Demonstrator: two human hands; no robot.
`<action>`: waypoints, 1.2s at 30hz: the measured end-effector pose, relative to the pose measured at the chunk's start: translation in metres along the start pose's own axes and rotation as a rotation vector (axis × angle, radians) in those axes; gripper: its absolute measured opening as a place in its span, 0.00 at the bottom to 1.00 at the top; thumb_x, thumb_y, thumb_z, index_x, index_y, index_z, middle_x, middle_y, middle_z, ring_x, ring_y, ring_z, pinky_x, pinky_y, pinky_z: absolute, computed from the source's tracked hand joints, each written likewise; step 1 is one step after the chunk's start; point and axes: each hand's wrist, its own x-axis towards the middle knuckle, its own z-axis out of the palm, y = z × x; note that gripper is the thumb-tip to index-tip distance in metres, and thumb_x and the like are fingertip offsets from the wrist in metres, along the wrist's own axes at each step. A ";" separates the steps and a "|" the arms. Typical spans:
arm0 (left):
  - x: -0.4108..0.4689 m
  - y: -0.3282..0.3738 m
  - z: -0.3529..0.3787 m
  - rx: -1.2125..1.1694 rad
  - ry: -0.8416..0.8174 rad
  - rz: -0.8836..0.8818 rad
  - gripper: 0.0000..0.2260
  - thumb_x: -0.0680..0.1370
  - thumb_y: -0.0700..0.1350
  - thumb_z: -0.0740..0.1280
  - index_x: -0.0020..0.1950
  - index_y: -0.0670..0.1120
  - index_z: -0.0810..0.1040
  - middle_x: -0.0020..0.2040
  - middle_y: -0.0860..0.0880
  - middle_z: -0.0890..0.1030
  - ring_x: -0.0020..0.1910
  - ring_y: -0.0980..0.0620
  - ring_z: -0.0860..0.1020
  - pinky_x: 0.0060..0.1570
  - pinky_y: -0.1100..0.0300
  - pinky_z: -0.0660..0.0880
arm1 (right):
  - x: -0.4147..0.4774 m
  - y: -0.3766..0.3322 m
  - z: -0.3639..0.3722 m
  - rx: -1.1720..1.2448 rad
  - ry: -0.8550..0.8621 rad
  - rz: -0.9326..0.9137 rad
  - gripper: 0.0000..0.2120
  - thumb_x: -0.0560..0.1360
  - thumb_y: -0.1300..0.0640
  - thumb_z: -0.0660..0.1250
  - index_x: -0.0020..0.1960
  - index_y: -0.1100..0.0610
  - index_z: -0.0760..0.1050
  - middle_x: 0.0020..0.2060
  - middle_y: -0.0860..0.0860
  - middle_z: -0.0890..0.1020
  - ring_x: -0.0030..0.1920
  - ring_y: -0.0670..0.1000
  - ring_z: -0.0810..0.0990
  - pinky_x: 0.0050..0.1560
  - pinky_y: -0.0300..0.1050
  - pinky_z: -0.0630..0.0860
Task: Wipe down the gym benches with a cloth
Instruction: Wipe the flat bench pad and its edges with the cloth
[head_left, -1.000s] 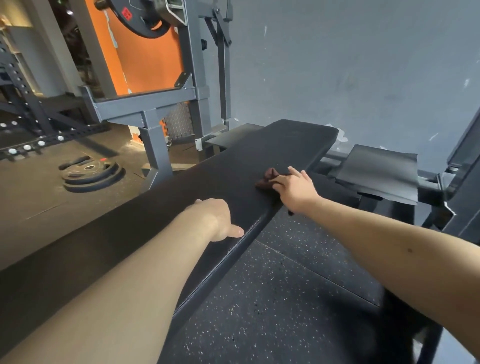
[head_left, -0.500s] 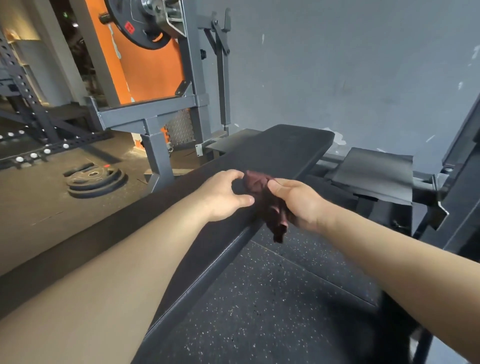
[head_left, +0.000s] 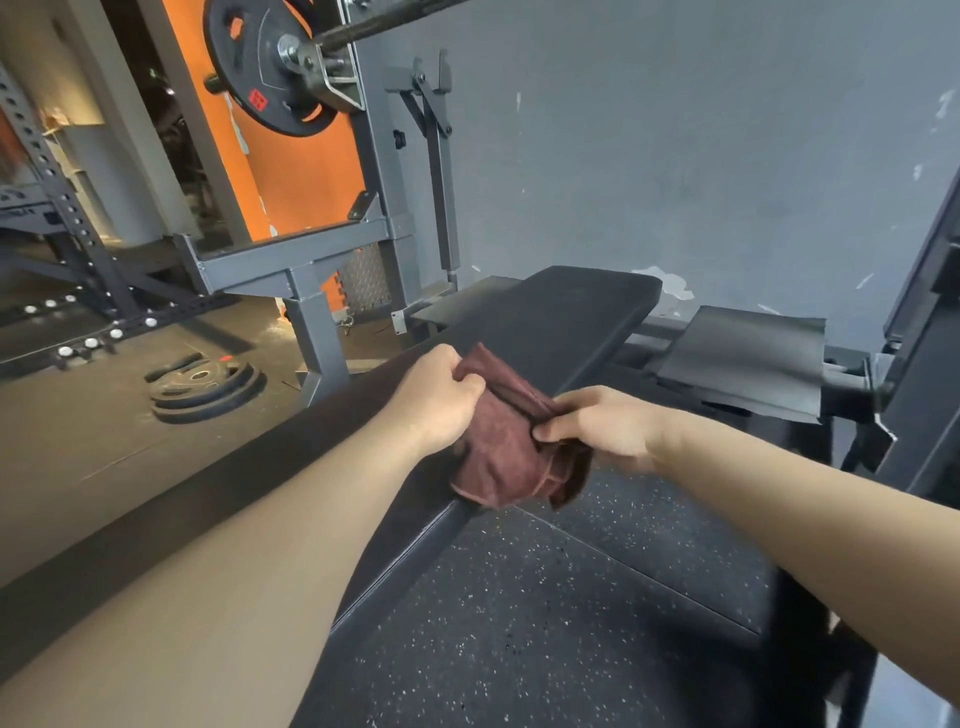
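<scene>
Grip: both hands are pinching the cloth (head_left: 511, 447); the left hand (head_left: 441, 400) is closing thumb and curled fingers on its upper corner, and the right hand (head_left: 597, 428) is gripping its right edge between thumb and fingers.
Left side: a stack of weight plates (head_left: 205, 387) is lying on the floor, and a grey rack (head_left: 306, 260) is standing behind it, carrying a plate on a bar (head_left: 270, 67) that is running out of the top of the view.
Hidden: the left fingertips are tucking out of sight into the cloth folds, the lower left forearm is covering much of the near bench top, and how many layers the cloth is folded into is hard to tell.
Cloth: dark red, it is hanging between the hands just above the right edge of the bench (head_left: 566, 322), with its lower end drooping past that edge over the speckled floor (head_left: 519, 623).
Axis: the cloth is running from upper left down to lower right; the bench is stretching lengthwise from the near lower left away to the grey wall (head_left: 675, 156).
Right side: a dark flat pad (head_left: 743, 358) is sitting on a frame beside the bench, and a dark upright is being cut off by the right edge.
</scene>
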 end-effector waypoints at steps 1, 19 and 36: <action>0.002 -0.001 0.004 0.021 -0.013 -0.015 0.08 0.83 0.49 0.62 0.52 0.45 0.74 0.44 0.46 0.82 0.43 0.46 0.80 0.44 0.51 0.75 | 0.009 0.000 -0.005 -0.071 0.114 -0.012 0.10 0.74 0.65 0.73 0.55 0.62 0.84 0.49 0.57 0.87 0.47 0.54 0.85 0.48 0.42 0.82; 0.044 -0.041 0.036 0.260 -0.049 -0.297 0.13 0.78 0.52 0.67 0.37 0.46 0.76 0.39 0.47 0.78 0.42 0.44 0.78 0.35 0.56 0.67 | 0.078 0.018 0.067 -0.537 0.361 -0.420 0.16 0.82 0.58 0.61 0.68 0.60 0.74 0.58 0.58 0.81 0.60 0.60 0.77 0.60 0.55 0.74; 0.093 -0.071 0.010 0.416 -0.003 -0.300 0.10 0.76 0.40 0.67 0.51 0.49 0.86 0.52 0.49 0.85 0.53 0.44 0.82 0.56 0.48 0.81 | 0.098 0.010 0.098 -1.086 0.194 -0.239 0.37 0.77 0.25 0.42 0.81 0.39 0.40 0.81 0.62 0.43 0.78 0.72 0.38 0.76 0.69 0.36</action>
